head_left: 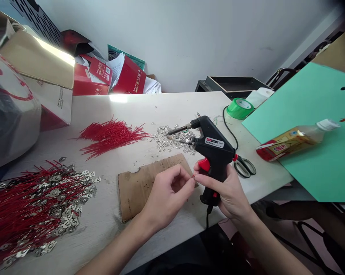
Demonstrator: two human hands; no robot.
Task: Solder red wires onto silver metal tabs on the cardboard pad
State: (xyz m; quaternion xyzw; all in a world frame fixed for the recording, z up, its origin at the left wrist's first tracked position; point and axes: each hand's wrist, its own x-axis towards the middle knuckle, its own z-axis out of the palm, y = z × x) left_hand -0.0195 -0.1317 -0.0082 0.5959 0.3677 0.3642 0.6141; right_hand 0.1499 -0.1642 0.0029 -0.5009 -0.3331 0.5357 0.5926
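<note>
My right hand (232, 191) is wrapped round the grip of a black soldering gun (214, 139) with a red trigger, its tip pointing left over a scatter of small silver metal parts (161, 139). My left hand (169, 194) is closed in a pinch, its fingertips meeting the right thumb and forefinger beside the trigger. A tiny reddish bit shows between them, too small to name. Under the left hand lies a piece of brown cardboard (138, 187). Cut red wires (115, 135) lie in a pile beyond it.
Red wires with metal tabs (54, 202) heap at the left. Scissors (245, 167), green tape (240, 108) and a drink bottle (293, 141) on a green board (307, 103) are at right. Boxes (56, 99) and a plastic bag (12, 110) stand left; a black cord (231, 128) runs behind the gun.
</note>
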